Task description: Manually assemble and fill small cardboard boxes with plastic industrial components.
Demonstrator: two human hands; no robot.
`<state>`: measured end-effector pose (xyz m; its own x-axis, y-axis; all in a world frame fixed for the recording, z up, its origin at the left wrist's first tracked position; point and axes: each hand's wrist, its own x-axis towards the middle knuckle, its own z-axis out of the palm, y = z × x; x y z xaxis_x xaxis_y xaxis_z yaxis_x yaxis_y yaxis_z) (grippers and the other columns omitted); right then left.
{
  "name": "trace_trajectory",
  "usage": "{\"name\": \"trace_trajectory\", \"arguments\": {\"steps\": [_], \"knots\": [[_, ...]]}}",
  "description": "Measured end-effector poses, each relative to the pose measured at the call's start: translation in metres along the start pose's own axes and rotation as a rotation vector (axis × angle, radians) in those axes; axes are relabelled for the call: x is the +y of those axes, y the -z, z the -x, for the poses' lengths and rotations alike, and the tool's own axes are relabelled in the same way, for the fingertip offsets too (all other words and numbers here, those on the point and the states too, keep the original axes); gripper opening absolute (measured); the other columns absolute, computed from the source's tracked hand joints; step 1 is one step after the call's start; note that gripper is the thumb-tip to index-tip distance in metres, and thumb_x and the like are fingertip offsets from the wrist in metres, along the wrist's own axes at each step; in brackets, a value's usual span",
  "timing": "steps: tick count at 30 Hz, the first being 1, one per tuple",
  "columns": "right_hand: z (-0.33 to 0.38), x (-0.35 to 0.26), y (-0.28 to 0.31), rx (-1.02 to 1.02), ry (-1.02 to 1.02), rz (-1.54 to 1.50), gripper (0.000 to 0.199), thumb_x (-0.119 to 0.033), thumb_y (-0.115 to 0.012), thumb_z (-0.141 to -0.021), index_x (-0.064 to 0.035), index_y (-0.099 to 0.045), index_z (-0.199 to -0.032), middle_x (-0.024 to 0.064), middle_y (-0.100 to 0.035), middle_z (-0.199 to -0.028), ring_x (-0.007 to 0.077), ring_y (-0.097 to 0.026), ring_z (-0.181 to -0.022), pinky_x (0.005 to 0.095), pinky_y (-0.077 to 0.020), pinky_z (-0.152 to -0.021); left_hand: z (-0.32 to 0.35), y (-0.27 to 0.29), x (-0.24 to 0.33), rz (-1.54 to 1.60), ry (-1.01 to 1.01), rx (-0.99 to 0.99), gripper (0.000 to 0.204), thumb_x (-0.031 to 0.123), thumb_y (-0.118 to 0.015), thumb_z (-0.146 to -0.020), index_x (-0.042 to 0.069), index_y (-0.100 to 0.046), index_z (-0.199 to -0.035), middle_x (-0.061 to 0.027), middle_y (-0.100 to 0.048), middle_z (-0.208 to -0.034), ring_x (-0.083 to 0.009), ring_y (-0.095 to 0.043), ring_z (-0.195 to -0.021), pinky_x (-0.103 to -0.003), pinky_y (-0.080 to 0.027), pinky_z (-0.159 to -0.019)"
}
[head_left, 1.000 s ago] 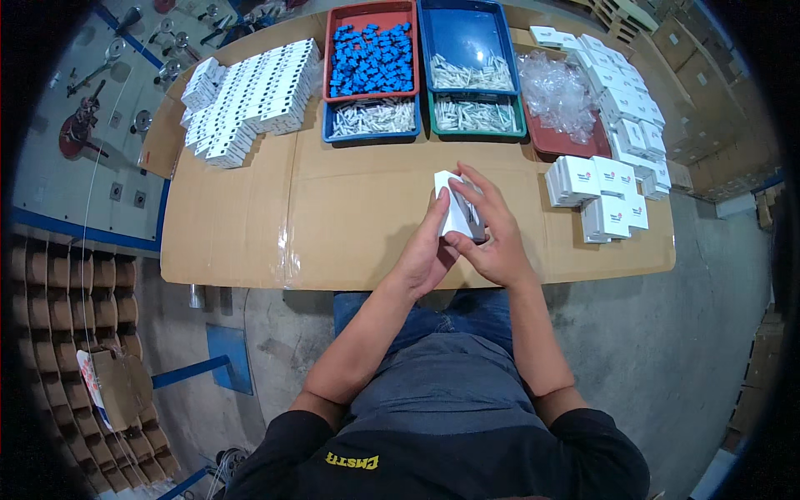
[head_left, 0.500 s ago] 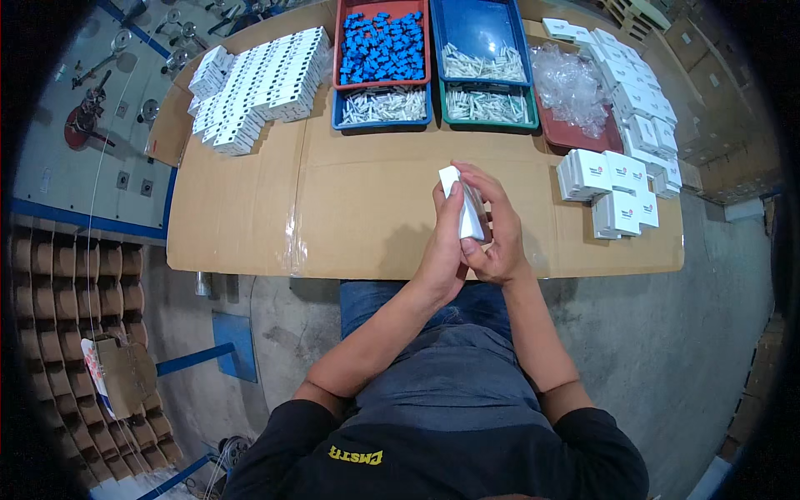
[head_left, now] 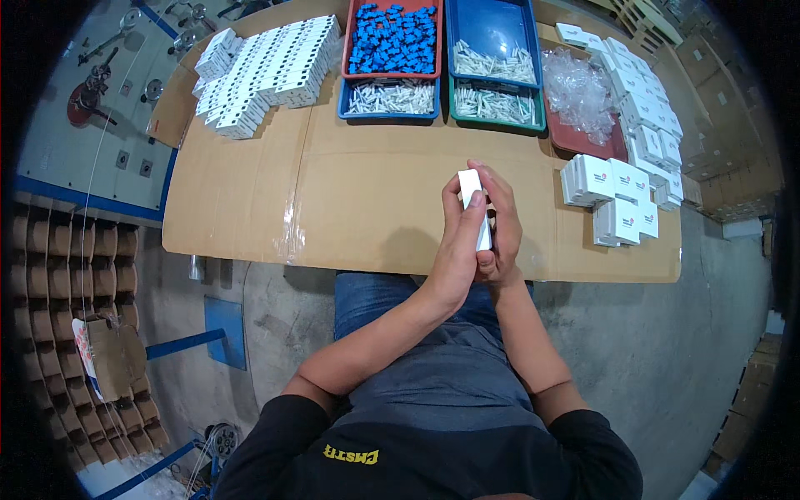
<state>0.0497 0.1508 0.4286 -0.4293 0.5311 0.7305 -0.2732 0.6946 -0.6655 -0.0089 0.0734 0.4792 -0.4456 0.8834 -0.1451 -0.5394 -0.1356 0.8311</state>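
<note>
A small white box (head_left: pixel 471 185) stands on edge between my two hands, above the near part of the cardboard-covered table (head_left: pixel 358 204). My left hand (head_left: pixel 455 250) closes on it from the left, thumb lying along its narrow side. From the right, my right hand (head_left: pixel 506 218) presses against it with fingers bent over the far end. My palms cover most of its broad faces. At the right, similar white boxes (head_left: pixel 597 180) stand in short stacks.
Rows of white boxes (head_left: pixel 292 62) fill the back left. Trays at the back hold blue parts (head_left: pixel 392 40) and white plugs (head_left: pixel 392 98); a blue tray (head_left: pixel 492 25) sits on a green one (head_left: pixel 500 125). Clear plastic bags (head_left: pixel 575 92) heap on a red tray (head_left: pixel 593 148). More white boxes (head_left: pixel 642 100) line the right.
My hands have closed more tightly around the white box and turned it more upright, shifting slightly right. The whole view has moved a little.
</note>
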Motion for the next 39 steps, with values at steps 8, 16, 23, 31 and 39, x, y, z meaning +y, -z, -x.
{"name": "trace_trajectory", "arguments": {"steps": [8, 16, 23, 31, 39], "knots": [[0.002, 0.002, 0.005, -0.061, 0.036, 0.044, 0.097, -0.077, -0.042, -0.093, 0.0049, -0.045, -0.145, 0.0289, -0.051, -0.144, 0.0416, -0.049, -0.137, 0.0506, -0.0372, -0.114, 0.006, 0.007, -0.01, -0.021, 0.006, -0.001, 0.058, 0.05, -0.036, -0.109, 0.015, -0.025, -0.155, -0.0066, -0.043, -0.143, -0.0191, -0.045, -0.132, -0.034, -0.039, -0.11], [0.004, 0.0, 0.001, -0.017, 0.023, -0.003, 0.092, -0.071, -0.053, -0.092, 0.0051, -0.047, -0.143, 0.0292, -0.052, -0.142, 0.0454, -0.05, -0.133, 0.0532, -0.0393, -0.111, 0.009, 0.007, 0.004, 0.035, 0.092, -0.028, 0.059, 0.047, -0.039, -0.109, 0.015, -0.022, -0.156, -0.0071, -0.042, -0.144, -0.0191, -0.045, -0.132, -0.034, -0.04, -0.109], [0.003, 0.001, 0.002, -0.03, 0.016, 0.114, 0.091, -0.068, -0.053, -0.094, 0.009, -0.048, -0.142, 0.0319, -0.054, -0.138, 0.0444, -0.055, -0.128, 0.0478, -0.0456, -0.106, 0.002, 0.012, 0.001, 0.089, 0.073, -0.031, 0.054, 0.044, -0.045, -0.108, 0.011, -0.037, -0.15, -0.0053, -0.05, -0.133, -0.0148, -0.051, -0.123, -0.031, -0.044, -0.102], [0.009, -0.004, -0.005, 0.03, 0.041, 0.201, 0.087, -0.065, -0.038, -0.102, 0.0137, -0.054, -0.135, 0.0315, -0.058, -0.132, 0.0438, -0.06, -0.119, 0.0468, -0.0492, -0.099, 0.005, 0.012, 0.0, 0.043, 0.088, 0.02, 0.049, 0.045, -0.047, -0.107, 0.005, -0.052, -0.135, -0.0016, -0.059, -0.108, -0.0077, -0.057, -0.095, -0.023, -0.048, -0.081], [0.011, -0.003, -0.002, 0.049, 0.095, 0.217, 0.083, -0.061, -0.035, -0.104, 0.0135, -0.055, -0.134, 0.032, -0.06, -0.129, 0.0454, -0.062, -0.116, 0.0481, -0.0502, -0.098, 0.007, 0.008, -0.002, 0.033, 0.042, 0.016, 0.054, 0.038, -0.046, -0.109, 0.002, -0.045, -0.149, -0.0016, -0.06, -0.113, -0.0042, -0.055, -0.096, -0.019, -0.048, -0.08]]}}
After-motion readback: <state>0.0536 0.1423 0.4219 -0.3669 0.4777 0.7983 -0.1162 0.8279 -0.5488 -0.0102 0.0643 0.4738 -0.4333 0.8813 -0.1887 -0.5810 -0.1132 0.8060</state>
